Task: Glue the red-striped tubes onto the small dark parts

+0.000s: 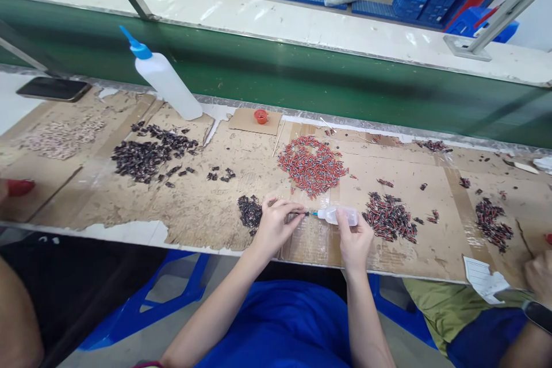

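Between the fingertips of my left hand (278,223) is a small black part (306,214). My right hand (356,236) grips a small translucent squeeze bottle (345,216), lying nearly level with its thin blue tip at the black part. Whether the tip touches the part is too small to tell. Just left of my left hand lies a pile of small black parts (249,213). Beyond my hands spreads a heap of small red parts (311,165). Right of my right hand sits a pile of red-and-black pieces (390,217).
A large white bottle (168,83) with a blue spout stands at the back left, near more black parts (142,158). A red cup (260,116) rests on cardboard. A phone (54,89) lies far left. At the right edge is another person's hand (539,273). A green belt (276,72) runs behind.
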Motion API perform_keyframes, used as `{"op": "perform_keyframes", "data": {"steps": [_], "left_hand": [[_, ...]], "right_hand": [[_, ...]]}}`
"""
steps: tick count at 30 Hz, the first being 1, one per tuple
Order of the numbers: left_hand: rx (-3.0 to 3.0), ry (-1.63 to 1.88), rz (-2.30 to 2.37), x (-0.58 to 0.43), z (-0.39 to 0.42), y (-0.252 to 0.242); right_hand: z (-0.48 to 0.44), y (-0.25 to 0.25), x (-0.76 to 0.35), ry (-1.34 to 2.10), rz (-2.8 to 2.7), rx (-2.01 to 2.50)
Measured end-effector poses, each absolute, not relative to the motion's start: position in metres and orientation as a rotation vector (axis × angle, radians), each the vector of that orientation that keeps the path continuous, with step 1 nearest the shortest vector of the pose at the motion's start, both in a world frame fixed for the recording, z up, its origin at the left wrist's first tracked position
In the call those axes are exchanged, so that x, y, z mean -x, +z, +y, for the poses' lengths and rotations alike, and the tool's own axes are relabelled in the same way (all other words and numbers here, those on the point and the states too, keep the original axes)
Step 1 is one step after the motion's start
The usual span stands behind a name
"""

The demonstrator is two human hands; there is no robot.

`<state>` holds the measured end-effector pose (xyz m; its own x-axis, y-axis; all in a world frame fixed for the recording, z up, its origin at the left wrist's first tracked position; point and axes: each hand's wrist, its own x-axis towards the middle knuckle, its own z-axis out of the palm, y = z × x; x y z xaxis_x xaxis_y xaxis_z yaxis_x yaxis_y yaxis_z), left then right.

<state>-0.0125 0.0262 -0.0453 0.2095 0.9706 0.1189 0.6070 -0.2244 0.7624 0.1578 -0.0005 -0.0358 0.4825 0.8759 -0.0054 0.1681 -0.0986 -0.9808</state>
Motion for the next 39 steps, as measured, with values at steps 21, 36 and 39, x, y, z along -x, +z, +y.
{"op": "perform_keyframes", "data": {"steps": [21,36,39], "left_hand": [[-1.929,0.727,1.463,0.015,0.035,-0.035],[-2.022,0.584,1.877,0.006,0.053,-0.027],[-2.031,0.706,1.693,0.007,0.043,-0.024]], "right_hand": [[0.0,-0.049,-0.168,0.662,-0.633,1.349],[-0.016,-0.049,-0.156,0.324,-0.884,1.552],[-0.031,-0.047,-0.144,0.159,-0.929,1.536]]}}
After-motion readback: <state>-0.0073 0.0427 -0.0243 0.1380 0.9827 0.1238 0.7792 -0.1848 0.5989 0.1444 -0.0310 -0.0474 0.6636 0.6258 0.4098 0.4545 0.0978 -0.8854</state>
